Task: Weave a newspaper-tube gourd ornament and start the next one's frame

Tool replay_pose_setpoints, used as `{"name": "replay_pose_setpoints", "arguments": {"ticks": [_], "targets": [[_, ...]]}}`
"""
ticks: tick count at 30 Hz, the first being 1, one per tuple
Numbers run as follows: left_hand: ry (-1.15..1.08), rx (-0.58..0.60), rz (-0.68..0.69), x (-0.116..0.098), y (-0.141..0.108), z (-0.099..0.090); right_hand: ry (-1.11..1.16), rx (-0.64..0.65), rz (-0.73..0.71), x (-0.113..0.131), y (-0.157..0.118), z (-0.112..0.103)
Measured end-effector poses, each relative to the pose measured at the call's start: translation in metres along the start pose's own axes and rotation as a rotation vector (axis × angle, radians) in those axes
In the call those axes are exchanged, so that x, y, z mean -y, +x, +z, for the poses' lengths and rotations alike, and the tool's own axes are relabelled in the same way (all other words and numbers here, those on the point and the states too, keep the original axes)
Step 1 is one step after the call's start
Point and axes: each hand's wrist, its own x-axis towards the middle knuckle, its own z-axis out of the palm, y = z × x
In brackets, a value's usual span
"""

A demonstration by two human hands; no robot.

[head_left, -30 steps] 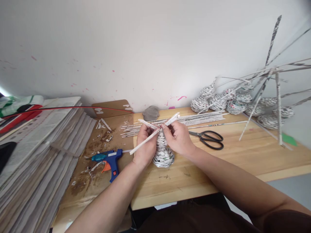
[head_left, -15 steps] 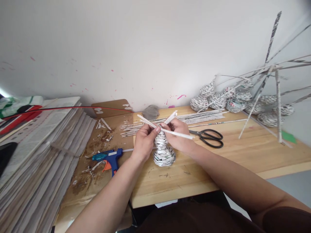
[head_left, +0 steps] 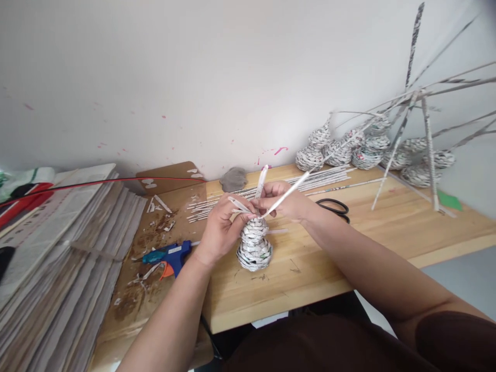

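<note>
A gourd-shaped piece woven from rolled newspaper strips (head_left: pixel 254 253) stands upright on the wooden table, its round base wider than its upper bulb. At its top, my left hand (head_left: pixel 225 225) pinches the strips where they come together. My right hand (head_left: pixel 282 201) is closed on a white paper strip (head_left: pixel 289 194) that slants up to the right across its fingers. Another flattened strip (head_left: pixel 262 181) sticks up between my hands, and a shorter end pokes out by my left fingers. The fingertips partly cover the top of the weave.
Black-handled scissors (head_left: pixel 335 207) lie right of my hands, partly hidden by my right forearm. Rolled paper sticks (head_left: pixel 329 178) lie behind. A blue glue gun (head_left: pixel 176 256) and a newspaper stack (head_left: pixel 77 258) are at left. Several woven gourds (head_left: pixel 310 157) stand along the wall.
The long strip has swung from pointing right and down to pointing up and right. My right hand has turned, and the view has shifted slightly.
</note>
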Motion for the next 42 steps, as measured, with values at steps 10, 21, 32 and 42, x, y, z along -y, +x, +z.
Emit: {"name": "replay_pose_setpoints", "arguments": {"ticks": [10, 21, 32, 42], "targets": [[0.142, -0.014, 0.017, -0.016, -0.007, 0.008, 0.043, -0.067, 0.046, 0.014, -0.017, 0.011], [-0.087, -0.152, -0.173, -0.007, -0.008, 0.017, -0.197, -0.186, -0.198, 0.017, -0.026, 0.018], [-0.155, -0.22, -0.294, -0.001, -0.008, 0.018, -0.191, -0.179, -0.304, 0.011, -0.022, 0.02], [-0.268, -0.188, -0.342, 0.003, -0.008, 0.018, 0.009, -0.107, -0.185, 0.011, -0.018, 0.017]]}}
